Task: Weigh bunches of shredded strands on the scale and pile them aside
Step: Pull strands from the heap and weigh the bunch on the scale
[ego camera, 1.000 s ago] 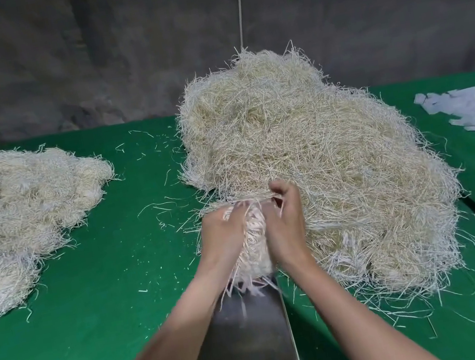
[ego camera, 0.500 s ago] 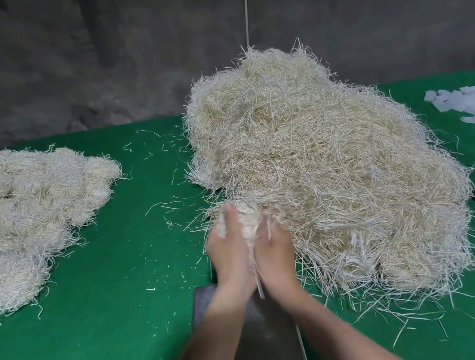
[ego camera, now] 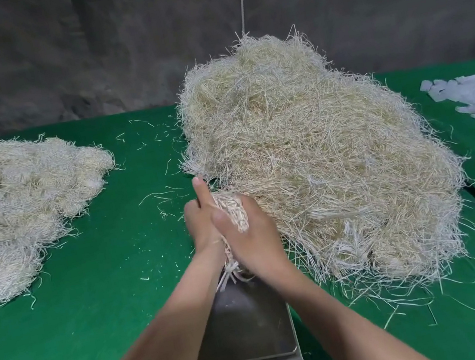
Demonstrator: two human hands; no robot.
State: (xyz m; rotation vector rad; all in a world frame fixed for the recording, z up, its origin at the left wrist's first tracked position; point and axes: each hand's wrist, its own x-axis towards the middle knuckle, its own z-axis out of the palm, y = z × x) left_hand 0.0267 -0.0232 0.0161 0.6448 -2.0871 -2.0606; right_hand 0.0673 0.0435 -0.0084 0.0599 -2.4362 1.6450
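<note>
1. Both hands clasp one bunch of shredded strands point(ego camera: 232, 209). The left hand point(ego camera: 202, 222) grips its left side with the index finger sticking straight up. The right hand point(ego camera: 251, 240) curls round it from the right, thumb laid across the top.
2. The bunch is held at the near-left edge of the big loose heap point(ego camera: 322, 164). I cannot tell whether its far end is free of the heap.
3. Its long axis runs far to near, and the loose tail ends hang down over the far edge of the scale point(ego camera: 248, 320).
4. The scale pan lies just below the hands and toward the person. Setting the bunch down should therefore be a short draw back and down along its own axis. Both hands are about equally near the pan.
5. The sorted pile point(ego camera: 12, 203) sits well apart to the left on the green tabletop point(ego camera: 108, 298). The left hand is the nearer one for the later carry.
</note>
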